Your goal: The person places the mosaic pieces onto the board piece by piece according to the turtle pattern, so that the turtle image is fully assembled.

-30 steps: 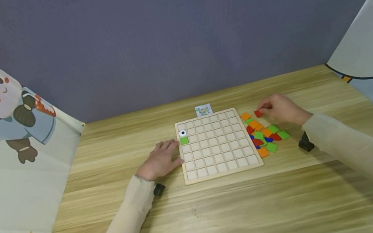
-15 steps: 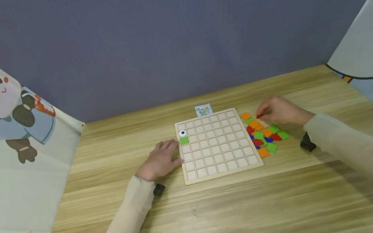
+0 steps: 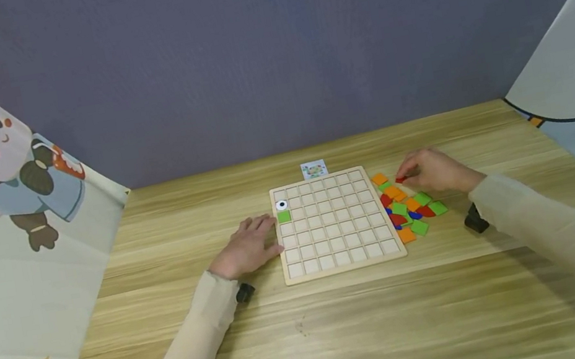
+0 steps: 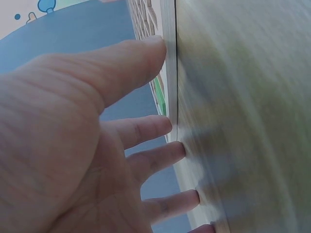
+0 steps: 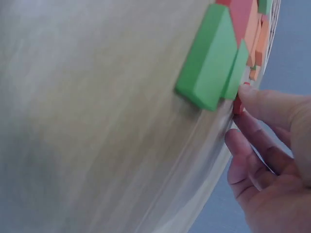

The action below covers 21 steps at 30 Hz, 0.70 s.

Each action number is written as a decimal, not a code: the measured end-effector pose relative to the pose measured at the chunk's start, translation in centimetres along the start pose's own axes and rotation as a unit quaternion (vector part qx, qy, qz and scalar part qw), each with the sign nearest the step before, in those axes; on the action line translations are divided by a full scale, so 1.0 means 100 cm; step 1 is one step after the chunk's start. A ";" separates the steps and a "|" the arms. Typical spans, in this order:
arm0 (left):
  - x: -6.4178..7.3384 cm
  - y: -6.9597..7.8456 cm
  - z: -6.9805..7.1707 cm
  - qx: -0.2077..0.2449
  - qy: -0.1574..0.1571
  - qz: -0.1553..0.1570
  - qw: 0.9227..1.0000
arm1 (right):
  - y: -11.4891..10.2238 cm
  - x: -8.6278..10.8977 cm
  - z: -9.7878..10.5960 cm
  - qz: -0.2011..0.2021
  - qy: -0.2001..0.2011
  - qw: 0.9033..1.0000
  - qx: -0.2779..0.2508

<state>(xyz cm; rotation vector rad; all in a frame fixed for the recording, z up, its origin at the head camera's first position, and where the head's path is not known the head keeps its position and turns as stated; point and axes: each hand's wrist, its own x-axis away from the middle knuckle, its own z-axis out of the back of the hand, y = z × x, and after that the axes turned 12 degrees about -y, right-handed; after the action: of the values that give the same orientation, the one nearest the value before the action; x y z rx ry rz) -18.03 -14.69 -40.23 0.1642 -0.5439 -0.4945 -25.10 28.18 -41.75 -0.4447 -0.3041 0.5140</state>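
A square wooden grid board (image 3: 331,223) lies on the table. In its left column sit a white tile with a black dot (image 3: 281,205) and, just below, a green tile (image 3: 284,216). My left hand (image 3: 244,249) rests at the board's left edge with fingers spread; in the left wrist view its thumb and index finger touch the rim. Beyond the board's right side, my right hand (image 3: 435,170) pinches a small red tile (image 5: 238,104) between thumb and fingers. The tile's full shape is partly hidden by the fingertips.
A heap of loose orange, green, red and blue tiles (image 3: 398,208) lies against the board's right edge. Behind the board is a small picture card (image 3: 314,169). A dark blue panel (image 3: 268,57) rises at the table's back edge.
My right hand has drawn the red tile slightly towards me and tipped it, so less of its face shows. My left hand and the board have stayed in place.
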 end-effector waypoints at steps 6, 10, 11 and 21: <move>-0.001 0.000 0.000 -0.001 0.001 0.003 1.000 | -0.005 0.000 -0.003 -0.038 0.011 0.999 -0.029; 0.000 0.000 -0.001 -0.001 0.005 0.002 1.000 | -0.007 0.000 -0.004 -0.061 0.007 0.997 -0.054; 0.000 0.000 -0.001 0.000 0.006 0.001 1.000 | -0.008 0.000 -0.004 -0.064 0.007 0.996 -0.059; 0.002 0.001 0.001 0.003 0.006 0.000 1.000 | -0.032 -0.007 -0.004 -0.061 0.028 0.995 -0.073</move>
<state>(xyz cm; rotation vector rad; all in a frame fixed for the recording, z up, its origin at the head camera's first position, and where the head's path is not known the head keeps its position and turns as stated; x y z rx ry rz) -17.84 -14.68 -40.01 0.1731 -0.5326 -0.4925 -24.22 25.23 -40.70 -0.5773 -0.3145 0.3602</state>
